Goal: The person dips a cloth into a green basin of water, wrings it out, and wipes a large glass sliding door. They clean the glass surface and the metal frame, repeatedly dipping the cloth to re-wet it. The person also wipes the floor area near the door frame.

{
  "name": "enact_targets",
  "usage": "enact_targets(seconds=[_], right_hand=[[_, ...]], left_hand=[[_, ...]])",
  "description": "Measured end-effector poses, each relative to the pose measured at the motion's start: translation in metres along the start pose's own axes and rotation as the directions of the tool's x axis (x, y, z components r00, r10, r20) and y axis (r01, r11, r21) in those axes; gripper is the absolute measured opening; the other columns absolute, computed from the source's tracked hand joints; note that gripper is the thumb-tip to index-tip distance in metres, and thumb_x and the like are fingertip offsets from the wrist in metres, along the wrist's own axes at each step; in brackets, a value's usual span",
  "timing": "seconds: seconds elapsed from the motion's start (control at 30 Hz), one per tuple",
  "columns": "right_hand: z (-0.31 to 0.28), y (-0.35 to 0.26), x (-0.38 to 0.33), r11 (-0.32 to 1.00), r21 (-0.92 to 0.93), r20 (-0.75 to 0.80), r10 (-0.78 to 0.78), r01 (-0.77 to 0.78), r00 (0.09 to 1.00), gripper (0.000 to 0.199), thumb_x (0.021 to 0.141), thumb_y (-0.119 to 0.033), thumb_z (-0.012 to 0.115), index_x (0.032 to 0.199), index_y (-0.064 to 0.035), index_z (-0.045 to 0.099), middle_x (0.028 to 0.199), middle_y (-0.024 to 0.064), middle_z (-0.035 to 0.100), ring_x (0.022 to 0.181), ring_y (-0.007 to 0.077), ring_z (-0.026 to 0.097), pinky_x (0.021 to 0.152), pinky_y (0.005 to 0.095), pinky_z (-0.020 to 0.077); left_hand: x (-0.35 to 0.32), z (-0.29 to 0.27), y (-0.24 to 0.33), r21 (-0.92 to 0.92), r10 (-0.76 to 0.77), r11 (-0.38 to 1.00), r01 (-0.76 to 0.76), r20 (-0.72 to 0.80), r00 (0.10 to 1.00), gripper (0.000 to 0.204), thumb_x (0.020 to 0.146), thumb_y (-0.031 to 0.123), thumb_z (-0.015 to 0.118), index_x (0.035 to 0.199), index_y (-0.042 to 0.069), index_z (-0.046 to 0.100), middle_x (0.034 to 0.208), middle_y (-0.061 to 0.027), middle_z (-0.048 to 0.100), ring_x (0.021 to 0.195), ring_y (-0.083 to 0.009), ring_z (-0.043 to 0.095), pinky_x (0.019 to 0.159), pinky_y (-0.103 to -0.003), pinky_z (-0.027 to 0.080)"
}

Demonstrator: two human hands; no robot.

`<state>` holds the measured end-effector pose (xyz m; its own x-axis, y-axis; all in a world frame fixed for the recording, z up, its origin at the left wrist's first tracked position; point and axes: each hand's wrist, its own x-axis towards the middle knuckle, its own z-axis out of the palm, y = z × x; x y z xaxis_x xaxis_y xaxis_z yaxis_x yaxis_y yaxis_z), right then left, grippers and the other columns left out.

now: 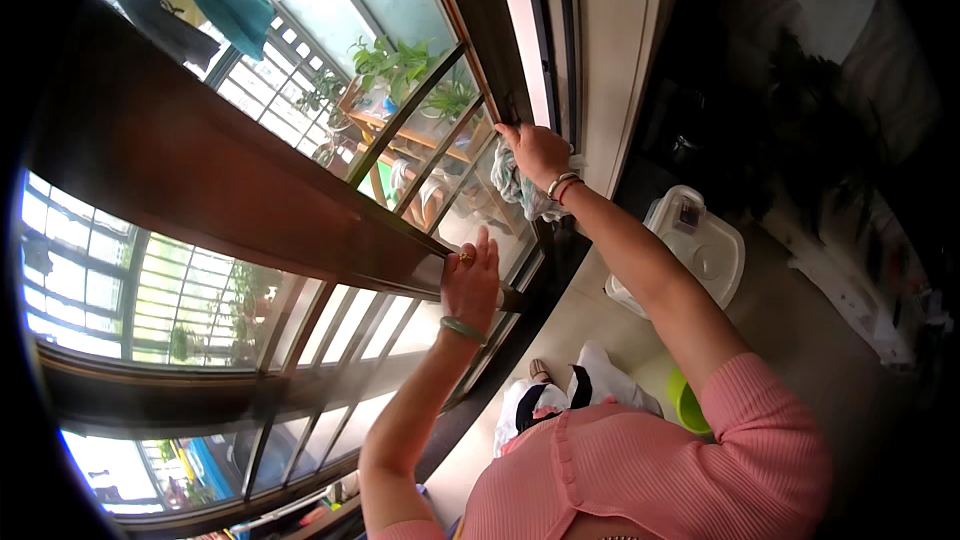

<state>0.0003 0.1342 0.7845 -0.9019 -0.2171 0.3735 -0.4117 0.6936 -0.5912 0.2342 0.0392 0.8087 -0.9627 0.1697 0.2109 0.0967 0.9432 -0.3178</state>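
My right hand [536, 154] is closed on a crumpled pale grey-white cloth [520, 190] at the upright frame of a glass sliding door. The cloth hangs below the fingers, over the lower glass pane beside the frame. A dark brown door frame [270, 185] crosses the view from upper left to the middle. My left hand [472, 278] rests against the end of this brown frame, its fingers stretched out and nothing in them. Some of the left hand's contact with the frame is hidden.
A white lidded plastic bin [712, 258] stands on the floor to my right, with a green bucket [688, 405] nearer me. Behind the glass are potted plants [395, 65] on a wooden stand and hanging laundry [225, 5]. A low white unit [850, 290] lies at the far right.
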Motion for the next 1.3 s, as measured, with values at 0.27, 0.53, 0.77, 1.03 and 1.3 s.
enact_targets(seconds=[0.27, 0.53, 0.77, 1.03, 1.3], right_hand=[[-0.003, -0.004, 0.006, 0.999, -0.042, 0.114, 0.03, -0.026, 0.993, 0.065, 0.098, -0.057, 0.04, 0.075, -0.0039, 0.069, 0.074, 0.021, 0.068, 0.072, 0.0395, 0.068, 0.062, 0.0493, 0.0547], [-0.004, -0.004, 0.007, 0.999, -0.03, 0.079, 0.045, -0.043, 0.996, 0.067, 0.096, -0.063, 0.039, 0.08, -0.0049, 0.068, 0.078, 0.0215, 0.068, 0.074, 0.0428, 0.067, 0.062, 0.0522, 0.0526], [-0.005, -0.005, 0.005, 0.996, -0.066, 0.084, 0.059, -0.053, 0.995, 0.068, 0.097, -0.061, 0.037, 0.08, -0.0048, 0.07, 0.078, 0.0212, 0.069, 0.075, 0.0418, 0.068, 0.066, 0.0509, 0.0545], [-0.009, -0.008, 0.008, 0.991, -0.074, 0.143, 0.124, -0.114, 0.982, 0.069, 0.097, -0.063, 0.033, 0.092, -0.0063, 0.072, 0.09, 0.0233, 0.07, 0.085, 0.044, 0.067, 0.074, 0.0515, 0.0543], [-0.019, -0.015, 0.006, 0.99, -0.089, 0.139, 0.118, -0.107, 0.983, 0.068, 0.098, -0.06, 0.032, 0.093, -0.005, 0.071, 0.092, 0.0241, 0.07, 0.087, 0.0447, 0.067, 0.076, 0.0524, 0.054]], left_hand=[[-0.06, 0.041, -0.017, 0.183, 0.105, 0.971, -0.156, 0.261, 0.96, 0.035, 0.091, 0.018, 0.05, 0.124, 0.013, 0.059, 0.139, -0.0099, 0.053, 0.13, -0.0232, 0.044, 0.117, -0.046, 0.023], [-0.112, 0.064, -0.047, 0.469, 0.124, 0.859, -0.208, 0.204, 0.971, 0.036, 0.09, 0.013, 0.046, 0.124, 0.005, 0.049, 0.119, -0.0047, 0.05, 0.123, -0.0187, 0.044, 0.11, -0.028, 0.028], [-0.144, 0.05, -0.05, 0.51, 0.071, 0.823, -0.249, 0.343, 0.937, 0.032, 0.09, 0.015, 0.042, 0.118, 0.002, 0.051, 0.113, -0.0055, 0.049, 0.12, -0.0167, 0.042, 0.107, -0.027, 0.029], [-0.166, 0.019, -0.059, 0.4, 0.133, 0.899, -0.179, 0.138, 0.981, 0.028, 0.081, 0.016, 0.056, 0.106, 0.006, 0.062, 0.105, -0.0034, 0.058, 0.109, -0.0172, 0.051, 0.104, -0.031, 0.033], [-0.208, 0.014, -0.07, 0.395, 0.087, 0.906, -0.148, 0.168, 0.982, 0.028, 0.078, 0.015, 0.056, 0.104, 0.007, 0.06, 0.101, -0.0024, 0.054, 0.107, -0.0162, 0.049, 0.102, -0.027, 0.034]])
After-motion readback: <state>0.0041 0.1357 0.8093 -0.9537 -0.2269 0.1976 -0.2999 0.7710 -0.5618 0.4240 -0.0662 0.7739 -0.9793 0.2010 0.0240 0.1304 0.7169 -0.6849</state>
